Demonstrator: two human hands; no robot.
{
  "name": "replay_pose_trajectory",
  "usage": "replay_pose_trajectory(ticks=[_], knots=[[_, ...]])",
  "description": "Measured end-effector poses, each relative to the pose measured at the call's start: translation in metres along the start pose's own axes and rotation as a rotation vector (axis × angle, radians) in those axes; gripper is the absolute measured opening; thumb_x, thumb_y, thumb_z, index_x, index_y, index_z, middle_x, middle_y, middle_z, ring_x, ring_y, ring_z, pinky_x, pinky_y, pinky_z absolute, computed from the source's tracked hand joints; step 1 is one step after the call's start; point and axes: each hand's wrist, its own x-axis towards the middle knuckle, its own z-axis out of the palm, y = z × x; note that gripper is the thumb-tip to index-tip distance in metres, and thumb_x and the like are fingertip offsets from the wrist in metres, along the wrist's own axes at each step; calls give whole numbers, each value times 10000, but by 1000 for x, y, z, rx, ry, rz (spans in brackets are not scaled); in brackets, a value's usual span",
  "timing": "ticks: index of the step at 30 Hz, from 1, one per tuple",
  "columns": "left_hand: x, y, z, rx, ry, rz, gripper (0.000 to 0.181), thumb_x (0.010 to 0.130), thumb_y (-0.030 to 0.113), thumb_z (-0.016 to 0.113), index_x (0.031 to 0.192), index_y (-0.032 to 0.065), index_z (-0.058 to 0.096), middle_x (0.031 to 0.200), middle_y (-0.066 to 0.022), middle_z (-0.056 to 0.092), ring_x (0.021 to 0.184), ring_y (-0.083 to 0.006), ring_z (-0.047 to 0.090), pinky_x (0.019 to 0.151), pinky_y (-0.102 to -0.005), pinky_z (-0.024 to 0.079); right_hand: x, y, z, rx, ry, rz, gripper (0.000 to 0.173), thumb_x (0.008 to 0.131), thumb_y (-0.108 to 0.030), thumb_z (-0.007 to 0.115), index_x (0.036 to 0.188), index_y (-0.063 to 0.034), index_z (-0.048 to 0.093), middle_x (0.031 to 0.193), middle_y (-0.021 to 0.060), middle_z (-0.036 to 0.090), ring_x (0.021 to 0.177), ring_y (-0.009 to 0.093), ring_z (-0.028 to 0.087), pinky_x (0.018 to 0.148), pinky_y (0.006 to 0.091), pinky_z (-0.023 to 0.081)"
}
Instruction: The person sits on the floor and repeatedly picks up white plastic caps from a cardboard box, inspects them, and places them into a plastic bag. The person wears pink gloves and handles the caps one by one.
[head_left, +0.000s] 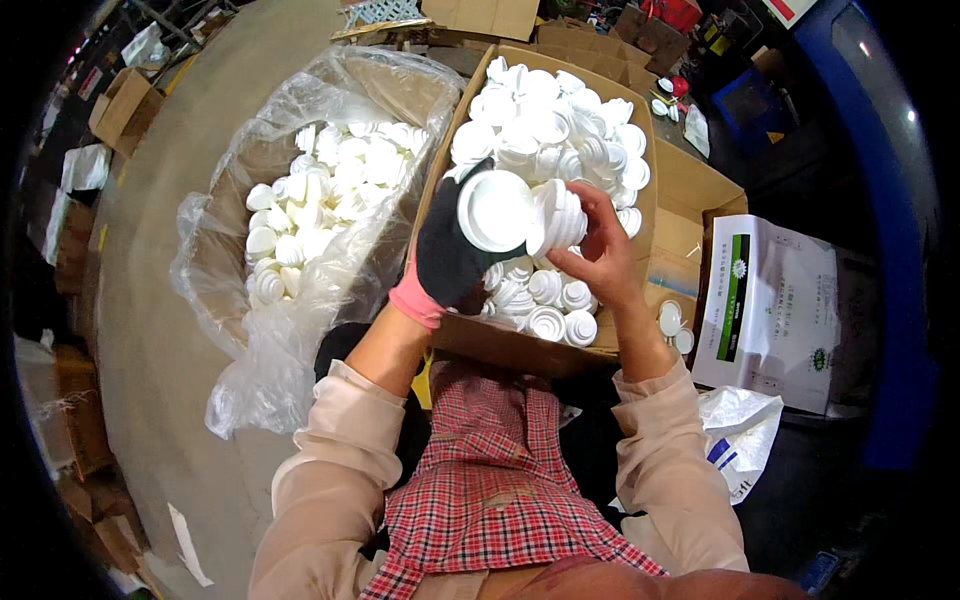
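Observation:
My left hand (450, 240), in a black glove with a pink cuff, holds a round white plastic lid (495, 211) with its flat face turned up. Close beside it, my bare right hand (609, 244) grips a short stack of white plastic lids (559, 217) between thumb and fingers. The lid and the stack meet or nearly meet; I cannot tell whether they touch. Both hands are above an open cardboard box (649, 161) heaped with similar white lids (525, 105). More lids (564, 319) lie at the box's near end, below my hands.
On the left stands a box lined with a clear plastic bag (255, 142), holding many white lids (307, 217). To the right are a printed white carton (780, 315), two loose lids (670, 318) and a white plastic sack (739, 431). A blue machine (892, 225) rises at far right.

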Motion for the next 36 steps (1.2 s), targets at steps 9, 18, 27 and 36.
replay_pose_trajectory(ticks=[9,18,27,36], knots=[[-7,21,24,-288,25,48,628,837,52,666,1386,-35,375,1386,-162,457,1267,-258,466,1062,-346,360,-6,-16,17,-708,76,-293,636,693,-161,793,1259,-53,522,1106,147,516,963,282,547,765,352,485],[-17,3,42,-637,104,135,615,904,45,598,1447,14,311,1479,-175,364,1358,-297,367,1116,-403,288,-8,-17,20,-747,103,-303,665,684,-154,800,1277,-52,518,1090,155,498,953,292,541,772,362,484],[-14,10,33,-726,60,48,586,920,-2,537,1455,78,313,1478,-152,357,1357,-254,349,1110,-355,281,-6,-17,25,-738,89,-272,673,678,-157,807,1279,-54,520,1089,153,497,959,301,535,802,365,478],[-2,42,24,-1091,-181,-421,705,807,74,705,1424,6,372,1372,-86,475,1242,-169,461,1036,-301,377,1,-4,17,83,265,114,514,991,-445,472,1224,7,553,994,76,591,874,131,560,824,288,468]])
